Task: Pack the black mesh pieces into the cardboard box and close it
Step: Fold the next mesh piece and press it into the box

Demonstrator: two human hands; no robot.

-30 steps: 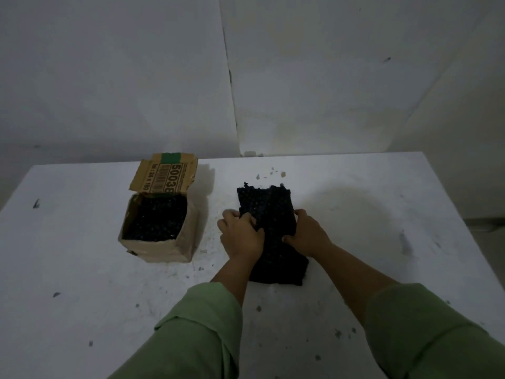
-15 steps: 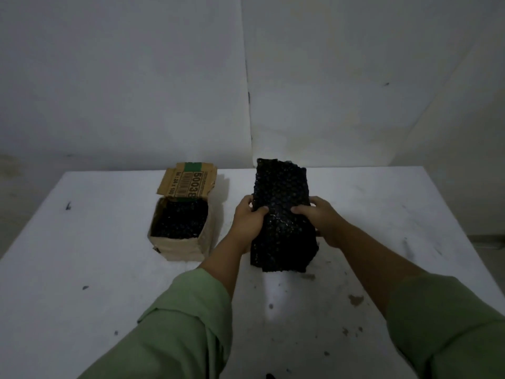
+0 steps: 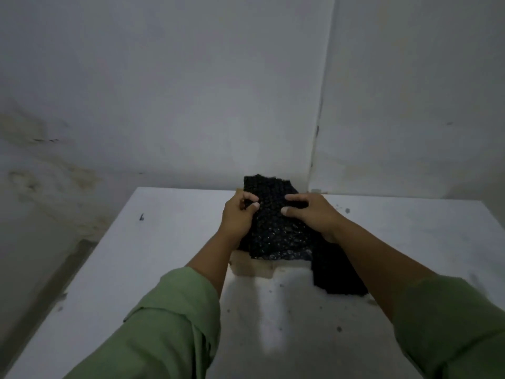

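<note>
Head view: both hands, left hand (image 3: 237, 218) and right hand (image 3: 311, 214), pinch a black mesh piece (image 3: 273, 228) directly above the cardboard box (image 3: 250, 268). Best lowered level, edges tucked inside the box walls.

The mesh stack (image 3: 273, 228) sits between the fingers of both hands, over the box (image 3: 251, 266) on the table (image 3: 164, 242). More mesh (image 3: 336, 274) lies below the right fingers (image 3: 296, 198), beside the box.
</note>
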